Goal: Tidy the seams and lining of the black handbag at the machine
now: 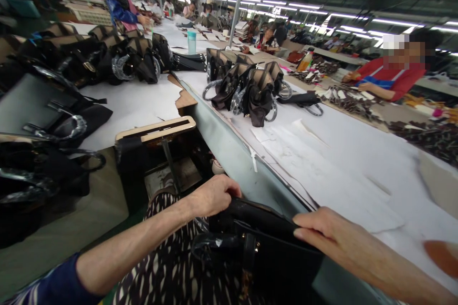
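Observation:
A black handbag (282, 257) lies across my lap, its top edge turned up toward me. Plastic film wraps its handle, and gold-coloured metal fittings show on the strap. My left hand (214, 194) is closed on the left end of the top edge, fingers curled over it. At the right end of the same edge, my right hand (322, 231) pinches the rim between thumb and fingers. The bag's lower part runs out of view, and the inside is dark.
Black handbags crowd the left table (136, 90); several more bags (246, 86) stand on the white-covered table (339, 167) at right. A pale-rimmed frame (155, 131) stands before my knees. A turquoise bottle (192, 42) stands farther back. A person in red (393, 76) works across the table.

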### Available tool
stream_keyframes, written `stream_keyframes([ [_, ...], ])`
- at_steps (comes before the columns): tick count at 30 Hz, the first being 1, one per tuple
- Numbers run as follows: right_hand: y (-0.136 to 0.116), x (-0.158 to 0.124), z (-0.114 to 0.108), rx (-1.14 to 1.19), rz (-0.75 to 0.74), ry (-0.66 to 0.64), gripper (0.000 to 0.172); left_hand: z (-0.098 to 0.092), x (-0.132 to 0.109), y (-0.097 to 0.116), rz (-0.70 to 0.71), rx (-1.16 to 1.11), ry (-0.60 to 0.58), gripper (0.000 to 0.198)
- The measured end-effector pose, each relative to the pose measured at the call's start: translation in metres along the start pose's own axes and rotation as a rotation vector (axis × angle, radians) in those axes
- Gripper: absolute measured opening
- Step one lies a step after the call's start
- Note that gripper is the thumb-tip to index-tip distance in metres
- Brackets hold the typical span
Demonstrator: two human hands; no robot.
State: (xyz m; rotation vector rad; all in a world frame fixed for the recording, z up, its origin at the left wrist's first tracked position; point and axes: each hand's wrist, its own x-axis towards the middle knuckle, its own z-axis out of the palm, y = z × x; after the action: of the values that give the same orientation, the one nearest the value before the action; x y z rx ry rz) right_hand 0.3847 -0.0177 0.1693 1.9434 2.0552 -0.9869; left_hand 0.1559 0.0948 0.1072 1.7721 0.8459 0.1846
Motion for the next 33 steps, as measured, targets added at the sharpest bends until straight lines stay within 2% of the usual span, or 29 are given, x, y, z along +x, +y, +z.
stream_keyframes([
  [6, 0.001, -0.002, -0.001, -0.037, 0.019, 0.024, 0.032, 0.024, 0.0, -0.004, 0.089, 0.058, 0.171, 0.031],
  [9, 0.003, -0.002, -0.001, -0.011, 0.013, 0.001, 0.033, 0.028, -0.003, -0.008, 0.154, -0.01, 0.198, 0.034],
  [13, 0.004, -0.002, 0.0, -0.002, -0.01, 0.009, 0.034, 0.026, -0.009, -0.008, 0.185, -0.102, 0.182, 0.038],
  [17, 0.002, -0.002, 0.0, -0.009, -0.023, 0.026, 0.034, 0.02, -0.012, -0.002, 0.203, -0.146, 0.092, 0.038],
  [21, 0.003, -0.003, 0.0, -0.015, -0.028, 0.043, 0.033, 0.018, -0.009, 0.0, 0.254, -0.151, 0.048, 0.026],
  [25, 0.002, -0.004, -0.001, -0.011, -0.027, 0.05, 0.032, 0.024, -0.004, -0.005, 0.206, -0.175, 0.031, 0.016],
  [28, -0.002, -0.004, -0.004, 0.007, -0.005, 0.035, 0.032, 0.028, -0.004, -0.006, 0.229, -0.083, 0.047, 0.018],
  [33, -0.003, -0.003, -0.008, 0.009, -0.003, 0.048, 0.032, 0.026, -0.003, 0.002, 0.34, 0.237, 0.081, 0.023],
])
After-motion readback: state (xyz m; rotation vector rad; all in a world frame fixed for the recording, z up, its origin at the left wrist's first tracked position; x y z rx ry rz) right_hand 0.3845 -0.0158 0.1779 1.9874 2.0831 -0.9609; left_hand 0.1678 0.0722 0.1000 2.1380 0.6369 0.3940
